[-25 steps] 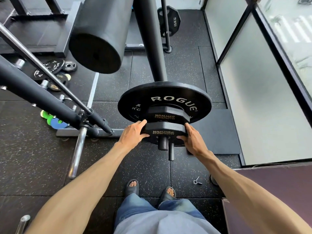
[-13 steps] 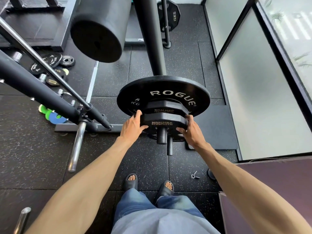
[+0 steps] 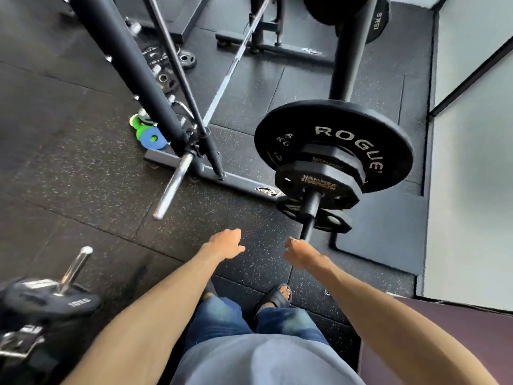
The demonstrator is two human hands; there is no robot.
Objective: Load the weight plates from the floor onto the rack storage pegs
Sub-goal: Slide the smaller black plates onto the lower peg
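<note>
A large black ROGUE plate (image 3: 388,129) hangs on a storage peg (image 3: 310,209) at the right. Two smaller black Hammer Strength plates (image 3: 319,187) sit in front of it on the same peg. A lower peg carries another small plate (image 3: 333,219). My left hand (image 3: 224,244) and my right hand (image 3: 301,252) hang in front of the pegs, holding nothing, fingers loosely curled. Loose plates lie on the floor at the back left: black ones (image 3: 177,62) and small green and blue ones (image 3: 148,134). A 10 kg plate (image 3: 55,301) sits on a chrome peg at the lower left.
A black rack upright (image 3: 133,65) slants across the left, with a chrome bar end (image 3: 173,187) sticking out at its base. A 15 kg plate (image 3: 377,20) hangs at the back right. A glass wall (image 3: 472,162) runs along the right. My sandalled feet (image 3: 274,297) stand on rubber floor.
Both hands let go of the front Hammer Strength plate and drew back toward me. The plate stays on the peg. My view swung left, bringing the 10 kg plate into sight.
</note>
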